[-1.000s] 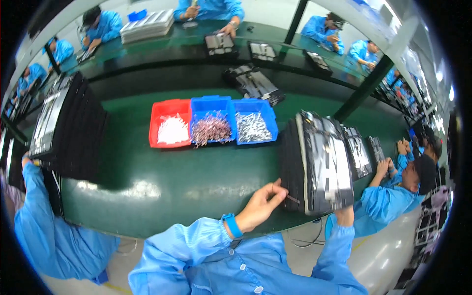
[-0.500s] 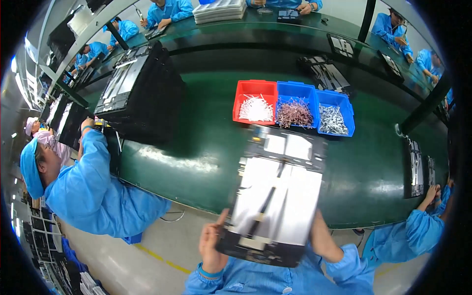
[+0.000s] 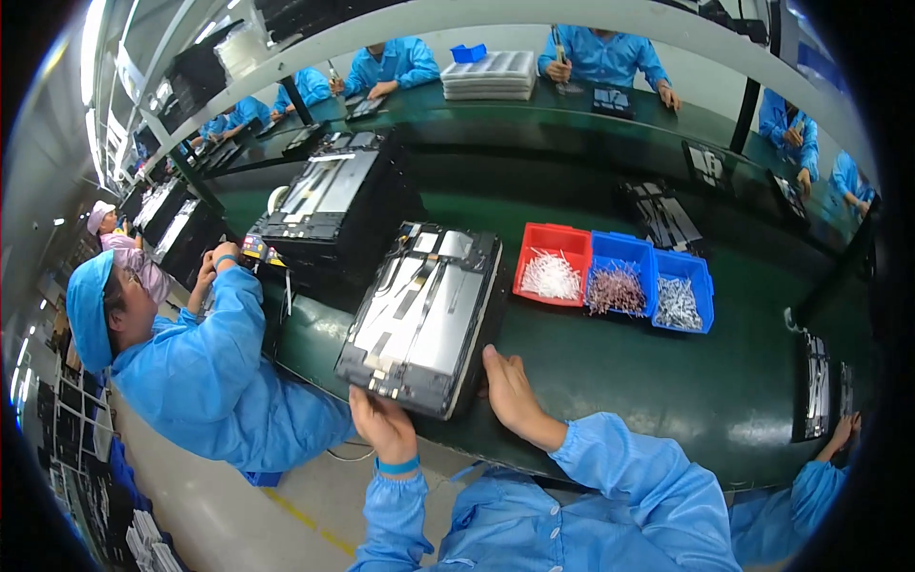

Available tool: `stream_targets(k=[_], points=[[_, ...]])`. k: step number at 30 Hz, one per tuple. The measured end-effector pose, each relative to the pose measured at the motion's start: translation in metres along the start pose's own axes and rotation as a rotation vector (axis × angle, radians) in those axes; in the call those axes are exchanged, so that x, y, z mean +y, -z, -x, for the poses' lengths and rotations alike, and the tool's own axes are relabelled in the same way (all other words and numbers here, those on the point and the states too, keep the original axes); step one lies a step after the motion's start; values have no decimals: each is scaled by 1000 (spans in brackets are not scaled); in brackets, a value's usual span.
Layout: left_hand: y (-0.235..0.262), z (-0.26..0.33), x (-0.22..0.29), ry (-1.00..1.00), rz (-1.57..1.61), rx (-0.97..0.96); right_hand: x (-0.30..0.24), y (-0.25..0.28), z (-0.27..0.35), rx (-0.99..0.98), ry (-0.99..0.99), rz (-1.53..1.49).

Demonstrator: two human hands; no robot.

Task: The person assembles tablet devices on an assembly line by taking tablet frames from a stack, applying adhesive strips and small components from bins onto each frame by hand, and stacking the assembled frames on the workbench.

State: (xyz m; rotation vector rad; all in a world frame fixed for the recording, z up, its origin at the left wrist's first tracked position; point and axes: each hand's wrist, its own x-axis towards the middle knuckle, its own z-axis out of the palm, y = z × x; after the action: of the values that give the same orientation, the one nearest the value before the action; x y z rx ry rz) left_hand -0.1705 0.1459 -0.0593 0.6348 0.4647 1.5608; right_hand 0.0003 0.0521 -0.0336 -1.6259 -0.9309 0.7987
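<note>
A dark, open-backed tablet assembly [image 3: 419, 310] with silver battery panels and ribbon cables lies tilted at the table's front edge. Its right side looks thick and dark, and I cannot tell whether more units lie beneath it. At its near edge, my left hand [image 3: 384, 426] is closed around the lower border, with some fingers hidden underneath. My right hand [image 3: 518, 393] is against the right side, low down, its fingertips partly hidden by the assembly. To the right stand a red bin [image 3: 522, 278] of white pieces, a blue bin [image 3: 598, 246] of brownish pieces and another blue bin [image 3: 703, 281] of silvery pieces.
A tall stack of similar assemblies [image 3: 319, 195] stands at the back left, beside a co-worker in blue [image 3: 181, 353]. Another assembly [image 3: 664, 217] lies behind the bins. A green post [image 3: 834, 257] rises at the right. A shelf rail [image 3: 381, 38] crosses above.
The tablet assembly has moved left and away from my body, from in front of my chest to beside the stack. Both hands travelled with it. The view has shifted too.
</note>
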Motion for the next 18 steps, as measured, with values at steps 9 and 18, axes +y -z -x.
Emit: stream_targets(k=[9,18], points=[[-41,-52,-41,22,12,39,-21,-1,-58,235,-23,-85],[-31,-76,-30,127,-67,-73,-68,93,-62,3,63,-272]])
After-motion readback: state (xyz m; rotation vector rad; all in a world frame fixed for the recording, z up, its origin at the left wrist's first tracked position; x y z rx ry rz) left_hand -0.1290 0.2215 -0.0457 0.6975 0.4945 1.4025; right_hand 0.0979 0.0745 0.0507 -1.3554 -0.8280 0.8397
